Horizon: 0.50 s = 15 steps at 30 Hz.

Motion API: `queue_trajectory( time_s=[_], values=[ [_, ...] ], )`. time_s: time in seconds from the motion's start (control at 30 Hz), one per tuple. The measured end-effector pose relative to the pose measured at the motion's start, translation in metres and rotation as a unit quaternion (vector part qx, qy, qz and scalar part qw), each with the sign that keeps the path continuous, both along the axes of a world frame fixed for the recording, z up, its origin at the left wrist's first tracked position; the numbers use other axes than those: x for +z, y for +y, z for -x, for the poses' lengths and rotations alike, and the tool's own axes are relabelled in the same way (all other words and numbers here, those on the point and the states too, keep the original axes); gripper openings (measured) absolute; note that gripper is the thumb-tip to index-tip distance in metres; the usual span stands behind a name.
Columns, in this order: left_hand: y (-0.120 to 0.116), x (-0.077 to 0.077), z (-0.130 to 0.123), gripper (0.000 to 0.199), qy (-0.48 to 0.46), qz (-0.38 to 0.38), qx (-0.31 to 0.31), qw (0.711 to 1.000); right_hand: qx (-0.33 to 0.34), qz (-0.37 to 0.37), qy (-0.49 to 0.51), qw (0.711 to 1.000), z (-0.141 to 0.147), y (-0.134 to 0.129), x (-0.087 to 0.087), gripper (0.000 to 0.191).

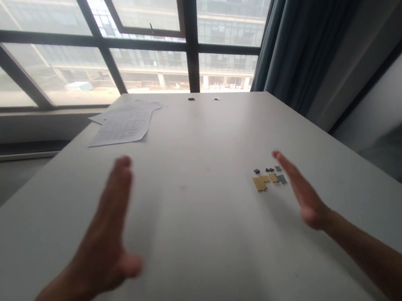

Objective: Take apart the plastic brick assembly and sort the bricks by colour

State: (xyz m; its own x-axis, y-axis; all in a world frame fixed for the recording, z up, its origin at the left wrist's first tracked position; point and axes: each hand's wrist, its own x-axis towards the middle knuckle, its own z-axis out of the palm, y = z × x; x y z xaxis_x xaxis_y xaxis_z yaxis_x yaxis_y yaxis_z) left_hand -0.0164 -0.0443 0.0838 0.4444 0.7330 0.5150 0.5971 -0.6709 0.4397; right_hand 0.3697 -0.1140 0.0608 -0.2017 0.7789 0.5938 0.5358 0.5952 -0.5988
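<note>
My left hand is held above the left half of a white table, fingers stretched forward and thumb apart, with nothing in it. On the other side, my right hand is raised over the table edge-on, fingers straight, also holding nothing. Just left of the right hand lies a small group of toy-brick pieces: tan bricks, a grey brick and tiny dark pieces behind them. Neither hand appears to touch them. Their exact shapes are too small to make out.
Printed paper sheets lie at the table's far left. Two round holes, one of them a dark hole, sit near the far edge. Beyond stands a large framed window, with a blue-grey curtain at the right.
</note>
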Motion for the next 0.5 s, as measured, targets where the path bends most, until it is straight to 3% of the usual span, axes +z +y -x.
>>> queue_trajectory(
  time_s=[0.07,0.17,0.27,0.5],
  values=[
    [-0.018,-0.018,-0.015,0.108,0.125,-0.027,-0.142,0.981,0.095,0.035,-0.235,0.967,0.026,-0.01,-0.002,0.107],
    [-0.026,-0.052,-0.032,0.107,0.263,0.015,-0.259,0.929,0.193,0.117,-0.367,0.902,0.051,-0.014,-0.017,0.107],
    [-0.024,-0.07,-0.036,0.106,0.303,0.072,-0.288,0.906,0.222,0.173,-0.379,0.881,0.058,-0.01,-0.03,0.106],
    [-0.024,-0.066,-0.036,0.105,0.282,0.087,-0.288,0.911,0.216,0.164,-0.371,0.888,0.058,-0.012,-0.032,0.105]
  ],
)
